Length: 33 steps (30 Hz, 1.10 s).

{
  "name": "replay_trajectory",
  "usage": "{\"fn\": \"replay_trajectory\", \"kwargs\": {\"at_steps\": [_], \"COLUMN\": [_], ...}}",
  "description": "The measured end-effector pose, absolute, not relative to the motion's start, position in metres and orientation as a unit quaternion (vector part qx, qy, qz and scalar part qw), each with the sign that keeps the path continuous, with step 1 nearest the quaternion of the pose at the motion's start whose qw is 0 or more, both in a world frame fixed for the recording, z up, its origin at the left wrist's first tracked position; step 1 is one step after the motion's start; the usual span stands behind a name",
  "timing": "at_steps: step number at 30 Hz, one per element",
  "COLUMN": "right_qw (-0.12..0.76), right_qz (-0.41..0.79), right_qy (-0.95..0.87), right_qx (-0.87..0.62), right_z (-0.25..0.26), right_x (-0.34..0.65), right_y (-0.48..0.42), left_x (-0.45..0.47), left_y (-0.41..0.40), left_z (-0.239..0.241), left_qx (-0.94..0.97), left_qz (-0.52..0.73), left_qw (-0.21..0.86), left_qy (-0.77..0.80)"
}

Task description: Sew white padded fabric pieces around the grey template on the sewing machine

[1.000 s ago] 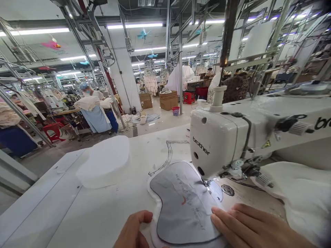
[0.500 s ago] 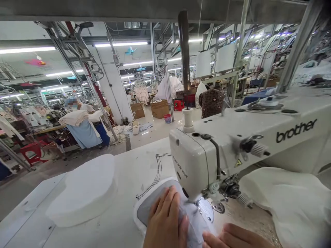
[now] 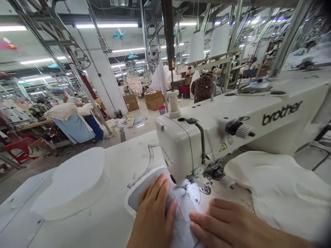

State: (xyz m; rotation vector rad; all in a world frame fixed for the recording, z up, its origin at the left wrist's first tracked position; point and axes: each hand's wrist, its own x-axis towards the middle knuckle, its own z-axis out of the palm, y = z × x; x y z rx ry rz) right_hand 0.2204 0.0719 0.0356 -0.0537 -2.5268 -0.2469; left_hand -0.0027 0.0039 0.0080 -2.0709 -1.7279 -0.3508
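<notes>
Under the needle area of the white sewing machine (image 3: 181, 148) lies a pale, thin fabric piece (image 3: 182, 213). My left hand (image 3: 155, 210) rests flat on it, fingers stretched forward and thumb a little apart. Beneath and left of those fingers shows a grey panel with a thick white rim (image 3: 129, 203). On the fabric's right edge is my right hand (image 3: 222, 220), its fingers bent and pressed together at the cloth as if pinching it. The needle tip and presser foot are largely hidden behind the machine head. Part of the metal needle plate (image 3: 195, 193) shows beside the fabric.
A stack of white rounded pieces (image 3: 74, 175) lies on the table at left. Black curved lines (image 3: 148, 165) mark the tabletop. White cloth (image 3: 281, 193) is heaped right of the needle area. A person (image 3: 60, 94) sits farther off beyond the aisle, near piled garments.
The view has shifted, so the machine and table appear farther left and higher. More of my right hand now shows. Both hands stay at the fabric.
</notes>
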Motion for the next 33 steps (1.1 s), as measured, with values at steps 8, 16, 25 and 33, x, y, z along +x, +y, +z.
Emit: {"fn": "replay_trajectory", "kwargs": {"at_steps": [8,16,25,33], "right_qw": [0.193,0.14,0.156,0.151], "right_qz": [-0.014,0.133,0.126,0.106], "right_qy": [-0.981,-0.981,-0.977,-0.981], "right_qx": [0.007,-0.032,-0.078,-0.068], "right_z": [0.046,0.05,0.043,0.045], "right_x": [0.223,0.238,0.248,0.249], "right_y": [0.079,0.083,0.086,0.087], "left_x": [0.003,-0.001,-0.005,-0.013], "left_y": [-0.001,-0.003,0.0,-0.004], "left_z": [0.009,0.013,0.014,0.012], "left_qx": [-0.717,-0.721,-0.751,-0.766], "left_qz": [-0.147,-0.128,-0.121,-0.08], "left_qw": [0.087,0.071,0.145,0.113], "left_qy": [-0.676,-0.677,-0.633,-0.627]}}
